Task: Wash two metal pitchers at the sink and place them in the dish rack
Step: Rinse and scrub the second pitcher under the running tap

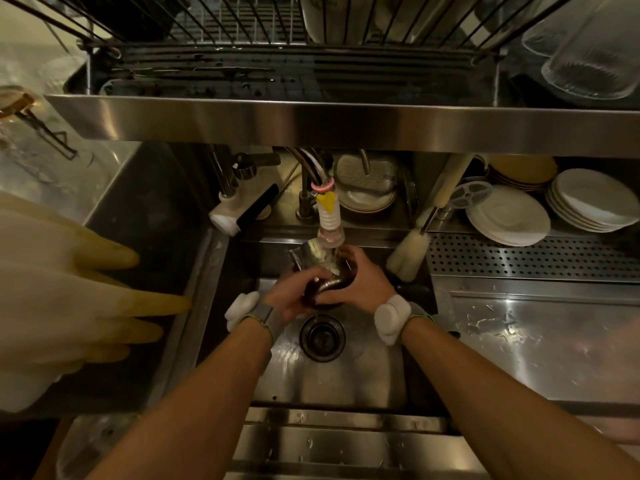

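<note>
Steel pitcher (pixel 313 253) held tilted under the tap (pixel 330 223), over the middle of the sink (pixel 346 375). Right hand (pixel 360 280): grip curled round its right wall. Left hand (pixel 294 294), blurred: grip curled round the near base. Judgement: turn the pitcher slowly in the stream, rub rim and spout; wet metal likely slips.

Head camera — looks forward and steeply down, close over the sink (pixel 346 382).
</note>
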{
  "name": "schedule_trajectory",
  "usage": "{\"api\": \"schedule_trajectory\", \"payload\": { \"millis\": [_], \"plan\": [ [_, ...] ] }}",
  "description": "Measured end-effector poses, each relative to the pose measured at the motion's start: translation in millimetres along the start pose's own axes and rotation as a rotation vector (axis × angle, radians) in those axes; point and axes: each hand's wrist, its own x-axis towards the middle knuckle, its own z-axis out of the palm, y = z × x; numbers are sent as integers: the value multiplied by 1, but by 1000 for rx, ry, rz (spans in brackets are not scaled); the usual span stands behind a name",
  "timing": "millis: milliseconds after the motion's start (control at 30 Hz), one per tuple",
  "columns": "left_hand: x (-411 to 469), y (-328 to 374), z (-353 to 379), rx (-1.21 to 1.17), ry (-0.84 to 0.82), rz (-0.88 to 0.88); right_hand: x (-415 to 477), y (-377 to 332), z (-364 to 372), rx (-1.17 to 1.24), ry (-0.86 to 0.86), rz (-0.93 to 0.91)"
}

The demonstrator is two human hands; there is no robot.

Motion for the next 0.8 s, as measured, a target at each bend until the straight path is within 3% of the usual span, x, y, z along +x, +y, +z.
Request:
{"api": "schedule_trajectory", "payload": {
  "millis": [133,367,600,800],
  "plan": [
    [4,-4,-5,31,10,138,5,-1,3,16,-44,103],
    [-4,1,-7,-48,-50,68,8,2,15,40,112,175],
    [6,-2,-22,95,302,87,6,7,21,45,105,87],
    [10,-3,-28,135,387,130,6,2,23,95,162,12]
  ]
}}
